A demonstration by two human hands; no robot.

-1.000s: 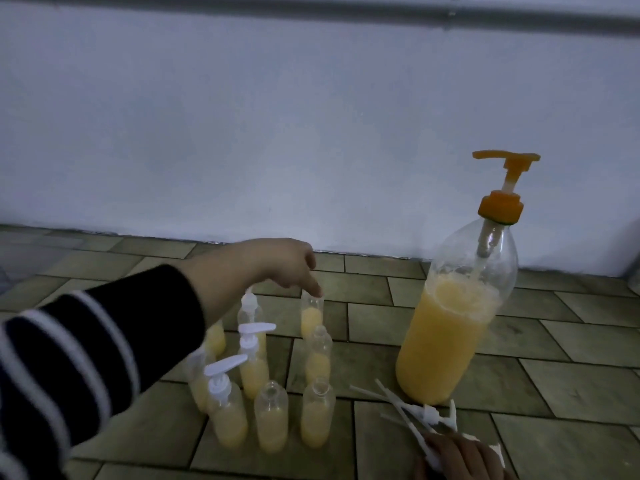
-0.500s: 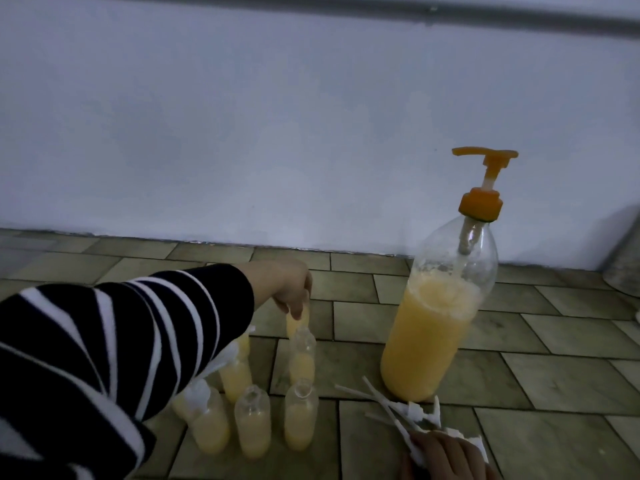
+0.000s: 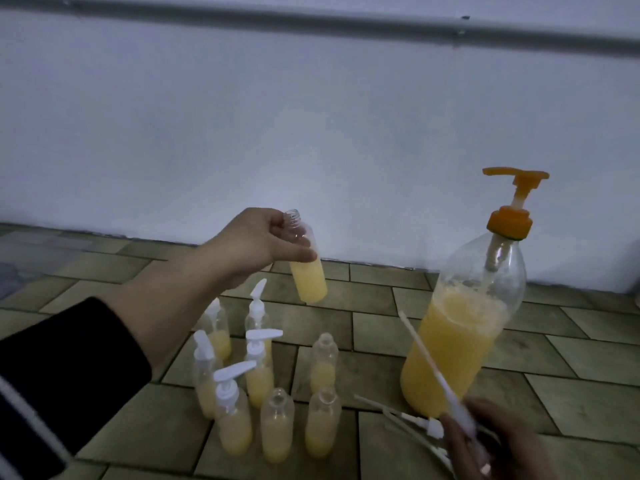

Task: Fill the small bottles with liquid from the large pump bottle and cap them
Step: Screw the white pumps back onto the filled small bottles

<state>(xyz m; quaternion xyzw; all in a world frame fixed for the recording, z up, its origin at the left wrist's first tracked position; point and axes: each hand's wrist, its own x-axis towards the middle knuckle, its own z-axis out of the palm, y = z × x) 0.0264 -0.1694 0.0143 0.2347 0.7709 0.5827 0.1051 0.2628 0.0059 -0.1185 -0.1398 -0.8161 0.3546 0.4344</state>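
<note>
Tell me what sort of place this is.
Probably a bare indoor floor used as a makeshift filling spot, not a proper workbench. The bottles and pump bottle stand directly on olive floor tiles against a plain white wall, with a pipe running along it.

One head cam — looks fwd and down at tiled floor [image 3: 398, 327], wall [image 3: 311, 116] close behind.

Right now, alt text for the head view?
Left hand holds an uncapped small bottle of yellow liquid above the bottles on the tiled floor; right hand grips a white pump cap beside the large pump bottle.
</note>
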